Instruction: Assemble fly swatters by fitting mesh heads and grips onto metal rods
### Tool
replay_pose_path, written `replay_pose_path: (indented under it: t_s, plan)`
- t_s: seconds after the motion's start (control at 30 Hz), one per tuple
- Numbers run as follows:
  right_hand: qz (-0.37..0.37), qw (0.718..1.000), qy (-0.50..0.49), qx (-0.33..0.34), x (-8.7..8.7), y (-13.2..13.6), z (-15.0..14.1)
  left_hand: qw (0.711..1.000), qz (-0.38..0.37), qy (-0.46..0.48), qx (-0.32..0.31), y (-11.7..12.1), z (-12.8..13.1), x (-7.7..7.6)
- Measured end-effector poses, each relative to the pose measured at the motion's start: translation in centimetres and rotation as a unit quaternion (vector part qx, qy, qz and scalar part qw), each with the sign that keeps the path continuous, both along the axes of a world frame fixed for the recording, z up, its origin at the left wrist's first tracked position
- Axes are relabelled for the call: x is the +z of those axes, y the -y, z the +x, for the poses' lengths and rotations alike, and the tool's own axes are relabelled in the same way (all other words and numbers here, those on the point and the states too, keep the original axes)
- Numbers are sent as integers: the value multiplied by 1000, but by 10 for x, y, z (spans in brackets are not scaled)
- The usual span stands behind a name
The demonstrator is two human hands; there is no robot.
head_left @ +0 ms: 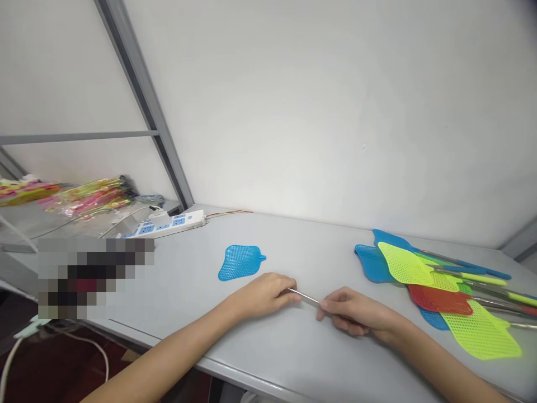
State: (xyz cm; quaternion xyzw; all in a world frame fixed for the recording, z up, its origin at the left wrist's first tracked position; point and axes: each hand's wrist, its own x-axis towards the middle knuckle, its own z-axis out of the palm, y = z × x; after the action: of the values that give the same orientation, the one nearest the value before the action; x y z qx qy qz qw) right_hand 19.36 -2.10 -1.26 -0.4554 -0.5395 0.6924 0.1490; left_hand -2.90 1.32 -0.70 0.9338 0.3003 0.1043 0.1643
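Note:
A thin metal rod [305,296] lies just above the grey table [293,347], held at both ends. My left hand [262,295] pinches its left end with closed fingers. My right hand [352,314] is closed round the right end. A loose blue mesh swatter head [240,262] lies flat on the table just beyond my left hand, apart from it. To the right of my right hand lies a pile of finished fly swatters [440,291] in blue, yellow-green and red, their handles pointing right.
A white power strip [168,225] with blue sockets lies at the back left by the wall, its cable running right. Bundles of coloured packaged items [88,197] rest on a neighbouring surface at far left. A blurred patch [94,277] covers part of the table's left edge.

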Motion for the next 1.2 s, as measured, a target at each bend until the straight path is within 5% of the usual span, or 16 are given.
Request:
replay_pose_path:
  t_s: [1.2]
  plan:
    - [31, 998, 60, -16, -8, 3, -3, 995, 78, -56, 1, 16, 14, -4]
